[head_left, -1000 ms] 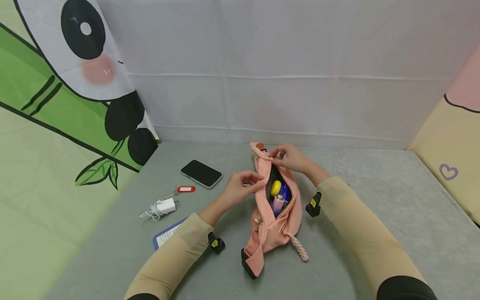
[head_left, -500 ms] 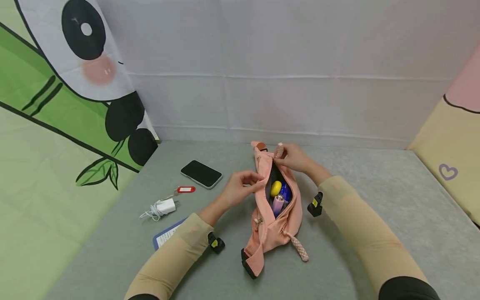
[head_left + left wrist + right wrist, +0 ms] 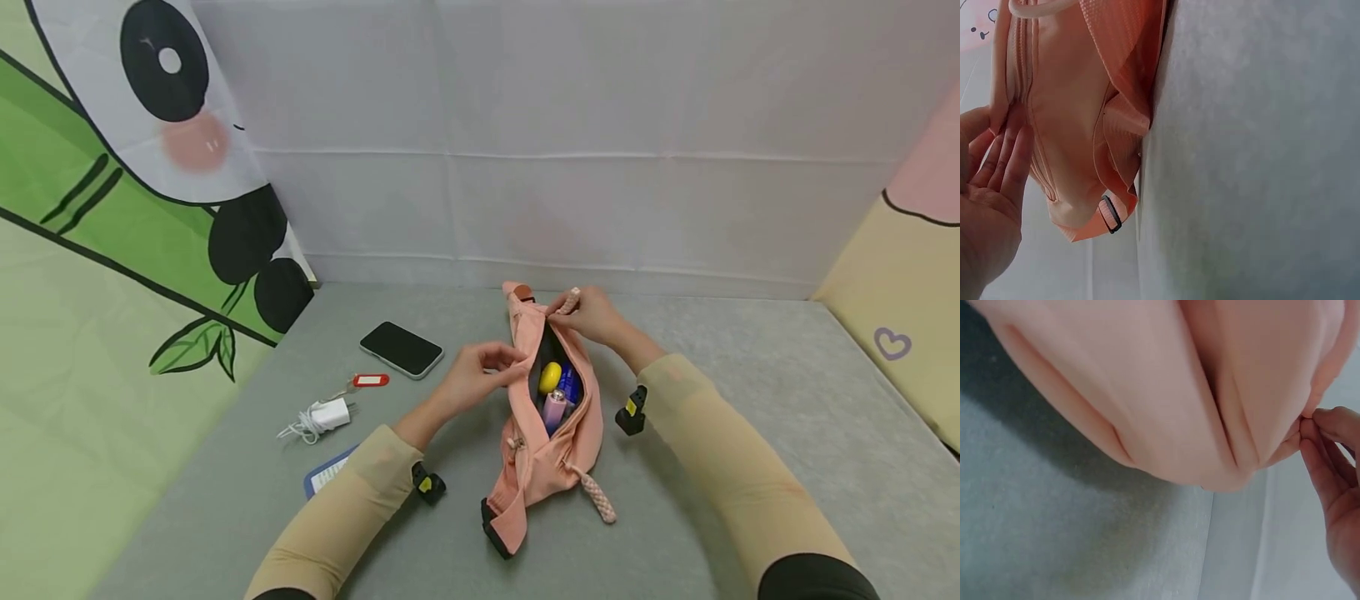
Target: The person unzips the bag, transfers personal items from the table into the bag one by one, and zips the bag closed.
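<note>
- A salmon-pink fabric waist bag (image 3: 525, 417) lies lengthwise at the centre of the head view, its mouth parted.
- The left hand (image 3: 480, 375) pinches the mouth's left edge between thumb and fingertips.
- The right hand (image 3: 592, 317) pinches at the mouth's upper end, a pale pink braided cord (image 3: 572, 300) sticking up from its grip.
- Inside the mouth sit a yellow rounded object (image 3: 550, 378), a blue item (image 3: 570, 385) and a pink cylinder with a shiny top (image 3: 554, 410).
- Room: the grey tabletop (image 3: 750, 375) runs from the bag to the right of the frame; its far edge meets a white cloth backdrop (image 3: 555, 167) just beyond the bag's top end.
- Left of centre are a black-screened phone (image 3: 402, 349), a red key tag (image 3: 371, 380), a white charger with coiled cable (image 3: 330, 414) and a blue-edged card (image 3: 325, 475), partly under the left sleeve (image 3: 352, 508).
- Only the left wrist view shows a black strap slider (image 3: 1110, 214), plus the fingers pressed together against the zipped edge.
- The right wrist view alone shows the bag's smooth, creased outer side; the cord is hidden there.
</note>
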Motion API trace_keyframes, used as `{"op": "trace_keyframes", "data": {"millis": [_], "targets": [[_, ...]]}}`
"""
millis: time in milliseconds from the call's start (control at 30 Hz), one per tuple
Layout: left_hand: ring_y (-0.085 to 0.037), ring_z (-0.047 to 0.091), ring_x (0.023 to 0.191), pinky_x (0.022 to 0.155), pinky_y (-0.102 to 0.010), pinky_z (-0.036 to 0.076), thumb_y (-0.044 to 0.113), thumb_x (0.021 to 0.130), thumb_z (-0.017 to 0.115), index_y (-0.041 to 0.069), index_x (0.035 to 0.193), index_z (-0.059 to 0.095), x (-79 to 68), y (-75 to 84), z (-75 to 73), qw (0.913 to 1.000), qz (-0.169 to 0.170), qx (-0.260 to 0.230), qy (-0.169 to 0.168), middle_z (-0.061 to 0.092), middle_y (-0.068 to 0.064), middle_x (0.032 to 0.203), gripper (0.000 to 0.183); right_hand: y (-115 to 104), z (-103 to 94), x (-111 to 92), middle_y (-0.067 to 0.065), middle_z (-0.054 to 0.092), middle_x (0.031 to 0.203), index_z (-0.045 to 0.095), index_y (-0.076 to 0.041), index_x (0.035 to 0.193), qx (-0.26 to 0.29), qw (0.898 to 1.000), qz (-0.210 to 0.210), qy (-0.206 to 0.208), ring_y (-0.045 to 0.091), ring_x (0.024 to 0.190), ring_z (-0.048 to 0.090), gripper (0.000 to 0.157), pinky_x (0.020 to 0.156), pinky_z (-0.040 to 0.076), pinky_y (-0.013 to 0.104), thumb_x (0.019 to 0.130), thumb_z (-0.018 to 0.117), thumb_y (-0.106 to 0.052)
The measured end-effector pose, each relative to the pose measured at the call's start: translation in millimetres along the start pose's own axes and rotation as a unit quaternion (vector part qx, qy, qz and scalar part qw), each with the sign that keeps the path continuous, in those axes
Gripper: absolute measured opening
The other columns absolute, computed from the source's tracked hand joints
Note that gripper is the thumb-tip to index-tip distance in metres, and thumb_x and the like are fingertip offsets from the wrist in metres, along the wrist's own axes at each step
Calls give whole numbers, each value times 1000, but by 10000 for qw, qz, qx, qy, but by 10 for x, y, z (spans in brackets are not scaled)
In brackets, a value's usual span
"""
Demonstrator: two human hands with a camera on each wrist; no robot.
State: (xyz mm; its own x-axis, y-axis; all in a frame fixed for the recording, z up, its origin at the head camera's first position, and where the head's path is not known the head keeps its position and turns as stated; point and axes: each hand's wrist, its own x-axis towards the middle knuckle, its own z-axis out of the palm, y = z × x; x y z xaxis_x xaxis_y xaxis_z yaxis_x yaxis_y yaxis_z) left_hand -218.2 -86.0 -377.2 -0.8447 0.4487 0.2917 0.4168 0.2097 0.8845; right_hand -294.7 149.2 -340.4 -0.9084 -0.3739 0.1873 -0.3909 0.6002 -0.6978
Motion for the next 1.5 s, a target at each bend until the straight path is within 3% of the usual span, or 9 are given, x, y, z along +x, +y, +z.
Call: {"op": "trace_keyframes", "data": {"millis": [133,233,367,500,667,867,1100,1300,1500], "targets": [[-22,65,77,73,-57,51,14,93,68,2,107,71,48,37,-93,9993,-39,-71,-358,69,-5,89,18,-8,-15,-11,16,68,95,73,3,97,194,9997,-14,177,29,86,63,14,75,52,40,92,66,-8],[-36,65,82,77,-58,51,16,95,66,2,108,70,108,69,-177,9982,-137,-139,-572,69,-7,92,19,-11,-29,-23,16,68,92,73,3,96,277,9991,-42,322,29,84,62,12,74,51,40,92,67,-7],[-44,62,85,78,-59,49,19,96,65,5,109,70,212,76,-285,9973,-193,110,-698,69,-14,93,20,-15,-36,-32,16,67,92,72,3,96,204,9986,-225,431,29,83,62,11,74,51,41,92,67,-7],[-33,64,81,71,-51,50,20,96,65,7,107,71,352,78,-361,9971,-59,563,-505,68,-17,94,19,-50,-43,-38,17,67,94,71,2,96,176,9976,-419,519,29,83,61,12,74,50,41,92,66,-7],[-24,65,85,65,-33,50,16,94,67,6,107,72,551,117,-385,9960,146,877,-19,68,-9,99,17,-110,-50,-46,16,67,95,71,1,95,166,9967,-517,599,27,81,60,10,73,49,39,91,66,-7],[-19,61,95,75,-35,52,13,93,68,7,108,72,759,140,-342,9942,335,994,234,67,-4,110,17,-119,-60,-58,18,67,98,70,2,96,286,9952,-704,624,31,89,63,10,77,51,43,92,66,-5],[-22,55,113,92,-47,45,9,93,66,1,117,69,934,44,-280,9956,435,816,-151,62,-9,125,25,-90,-72,-82,17,67,96,68,2,94,492,9938,-828,551,31,88,63,7,77,50,44,92,64,-2],[-28,49,120,96,-44,43,3,94,63,-4,122,65,1012,-42,-253,9919,470,989,-642,55,-17,130,29,-91,-72,-108,18,66,97,67,4,94,718,9929,-793,521,30,89,61,7,79,48,42,92,63,-2],[-25,53,105,87,-38,48,8,96,63,-3,117,68,1046,-60,-212,9902,595,1097,-632,60,-15,116,25,-143,-72,-123,24,64,99,66,8,96,916,9927,-601,514,32,88,58,10,78,45,40,93,60,0]]}}
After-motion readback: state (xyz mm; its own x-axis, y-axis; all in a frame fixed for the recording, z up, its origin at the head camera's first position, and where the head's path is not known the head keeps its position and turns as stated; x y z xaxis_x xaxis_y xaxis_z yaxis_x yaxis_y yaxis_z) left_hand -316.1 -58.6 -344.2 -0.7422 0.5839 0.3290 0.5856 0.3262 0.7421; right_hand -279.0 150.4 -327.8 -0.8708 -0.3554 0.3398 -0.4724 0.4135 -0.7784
